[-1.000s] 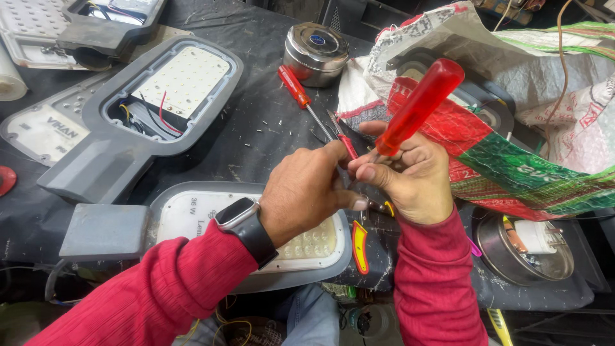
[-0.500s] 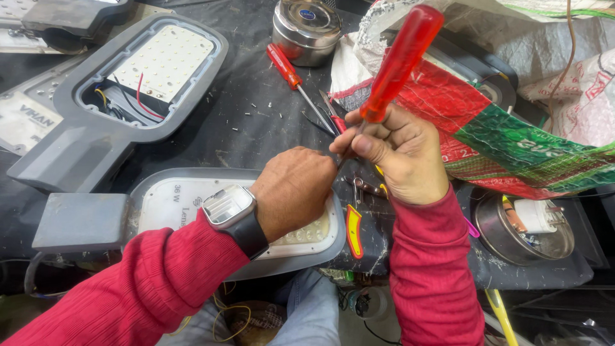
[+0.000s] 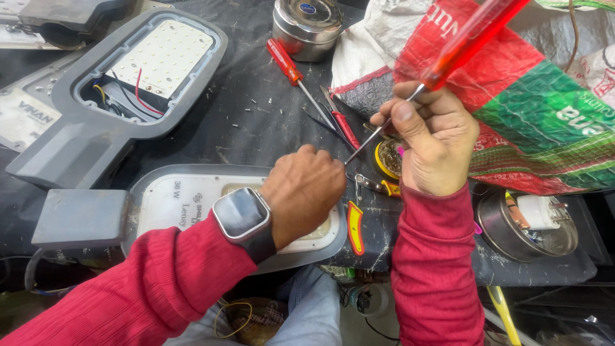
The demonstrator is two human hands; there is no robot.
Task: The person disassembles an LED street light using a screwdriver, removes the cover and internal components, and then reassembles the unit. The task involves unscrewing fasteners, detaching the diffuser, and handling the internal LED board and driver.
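My right hand (image 3: 432, 144) grips a long screwdriver with a clear red handle (image 3: 471, 41); its metal shaft slants down and left to a tip beside my left fist. My left hand (image 3: 304, 192), with a smartwatch (image 3: 242, 216) on the wrist, is closed as a fist on the right end of a grey street-light housing (image 3: 170, 202) lying at the table's near edge. Whether the fist holds anything is hidden.
A second grey lamp housing (image 3: 96, 122) with a white LED board and loose wires lies at upper left. A red-handled screwdriver (image 3: 291, 64), cutters (image 3: 343, 125), small screws, a steel tin (image 3: 307, 25), a woven sack (image 3: 512, 109) and a steel bowl (image 3: 532, 224) surround the hands.
My hands have drawn apart: the right hand rose to the right with the screwdriver, and the left fist stayed on the lamp. The view shifted closer and downward.
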